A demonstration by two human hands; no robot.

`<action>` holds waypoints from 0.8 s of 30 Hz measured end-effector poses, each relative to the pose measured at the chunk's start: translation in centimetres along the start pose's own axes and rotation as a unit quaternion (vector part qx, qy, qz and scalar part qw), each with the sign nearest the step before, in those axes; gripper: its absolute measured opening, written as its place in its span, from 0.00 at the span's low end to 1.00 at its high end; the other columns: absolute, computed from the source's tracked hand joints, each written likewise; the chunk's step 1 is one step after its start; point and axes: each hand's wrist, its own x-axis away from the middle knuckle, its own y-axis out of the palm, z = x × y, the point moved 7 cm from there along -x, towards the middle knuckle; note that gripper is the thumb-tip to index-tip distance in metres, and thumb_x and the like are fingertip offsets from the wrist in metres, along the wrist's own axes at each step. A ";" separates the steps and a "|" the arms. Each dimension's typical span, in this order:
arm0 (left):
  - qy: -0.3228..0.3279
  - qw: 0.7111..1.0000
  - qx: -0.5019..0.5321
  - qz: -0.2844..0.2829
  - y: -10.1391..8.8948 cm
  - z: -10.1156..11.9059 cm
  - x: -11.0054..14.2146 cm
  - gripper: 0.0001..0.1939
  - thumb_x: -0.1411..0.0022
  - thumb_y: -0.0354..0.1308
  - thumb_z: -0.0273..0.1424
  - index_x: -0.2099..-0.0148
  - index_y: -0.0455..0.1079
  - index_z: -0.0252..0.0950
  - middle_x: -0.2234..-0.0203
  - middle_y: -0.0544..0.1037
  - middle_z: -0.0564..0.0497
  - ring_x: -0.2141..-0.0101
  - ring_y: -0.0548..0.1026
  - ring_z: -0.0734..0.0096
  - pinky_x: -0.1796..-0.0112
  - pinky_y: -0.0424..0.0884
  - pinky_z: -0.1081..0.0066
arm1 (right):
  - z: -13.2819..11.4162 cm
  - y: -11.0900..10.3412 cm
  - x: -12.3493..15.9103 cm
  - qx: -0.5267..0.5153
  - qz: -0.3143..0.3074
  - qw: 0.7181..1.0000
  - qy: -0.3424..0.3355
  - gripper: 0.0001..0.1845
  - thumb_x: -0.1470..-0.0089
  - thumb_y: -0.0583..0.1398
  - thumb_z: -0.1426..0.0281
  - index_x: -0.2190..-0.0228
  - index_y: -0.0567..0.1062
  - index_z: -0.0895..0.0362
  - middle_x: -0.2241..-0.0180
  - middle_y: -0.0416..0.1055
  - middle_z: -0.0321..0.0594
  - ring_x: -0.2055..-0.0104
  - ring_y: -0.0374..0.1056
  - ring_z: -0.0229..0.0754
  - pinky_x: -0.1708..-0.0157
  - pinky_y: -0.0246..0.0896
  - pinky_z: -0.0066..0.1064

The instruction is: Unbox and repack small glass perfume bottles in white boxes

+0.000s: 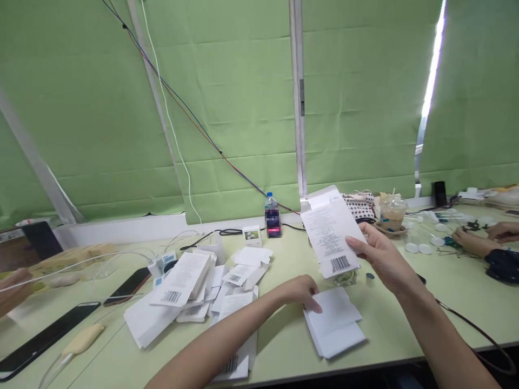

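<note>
My right hand (379, 254) holds up a flat white carton (330, 229) with printed text and a barcode, its top flap open, above the pale green table (405, 324). My left hand (302, 292) rests with curled fingers on a small stack of flat white cards (336, 324) lying near the front edge. Under the raised carton a small clear item (344, 278) and a small dark cap (370, 277) lie on the table.
A heap of flattened white cartons (194, 292) lies at left centre. Two black phones (44, 337) and a cream cable plug (83, 339) lie at the left. A water bottle (272, 215) stands at the back. Another person's hands (470, 237) work at the far right near an iced drink cup (392, 213).
</note>
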 end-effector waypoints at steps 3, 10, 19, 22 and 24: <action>-0.002 0.974 0.217 0.070 -2.2 -0.5 1.8 0.14 0.60 0.67 0.35 0.69 0.71 0.36 0.77 0.73 0.52 0.75 0.73 0.66 0.74 0.70 0.68 | 0.4 2.2 0.4 -0.064 -0.025 0.998 0.003 0.22 0.56 0.66 0.56 0.63 0.68 0.53 0.65 0.78 0.40 0.69 0.72 0.43 0.72 0.64 0.30; 0.092 0.876 0.399 0.255 -6.7 2.1 8.7 0.25 0.50 0.65 0.36 0.50 0.65 0.39 0.58 0.77 0.43 0.64 0.77 0.61 0.70 0.76 0.66 | 3.9 6.9 0.6 -0.075 -0.045 0.994 0.066 0.22 0.57 0.66 0.55 0.64 0.68 0.53 0.63 0.77 0.42 0.67 0.74 0.49 0.71 0.68 0.37; 0.201 0.885 0.279 0.313 -9.4 6.6 12.2 0.20 0.43 0.60 0.39 0.50 0.65 0.39 0.56 0.75 0.46 0.56 0.73 0.60 0.56 0.70 0.63 | 5.8 7.4 -0.6 0.199 -0.036 0.979 -0.024 0.17 0.53 0.61 0.53 0.68 0.73 0.53 0.71 0.75 0.40 0.68 0.71 0.50 0.71 0.66 0.38; 0.208 0.888 0.221 0.346 -10.1 6.7 12.5 0.19 0.45 0.61 0.33 0.51 0.65 0.39 0.56 0.74 0.47 0.54 0.72 0.60 0.55 0.69 0.65 | 5.1 6.6 -0.7 0.249 0.035 0.966 -0.062 0.19 0.58 0.65 0.53 0.70 0.71 0.52 0.69 0.75 0.40 0.67 0.70 0.50 0.69 0.65 0.37; 0.183 0.886 0.228 0.359 -10.5 5.8 13.1 0.21 0.45 0.60 0.33 0.49 0.63 0.39 0.55 0.74 0.47 0.54 0.72 0.60 0.56 0.69 0.65 | 5.2 7.0 -0.4 0.156 0.022 0.986 -0.046 0.26 0.59 0.66 0.54 0.60 0.68 0.51 0.60 0.74 0.42 0.61 0.70 0.50 0.67 0.66 0.37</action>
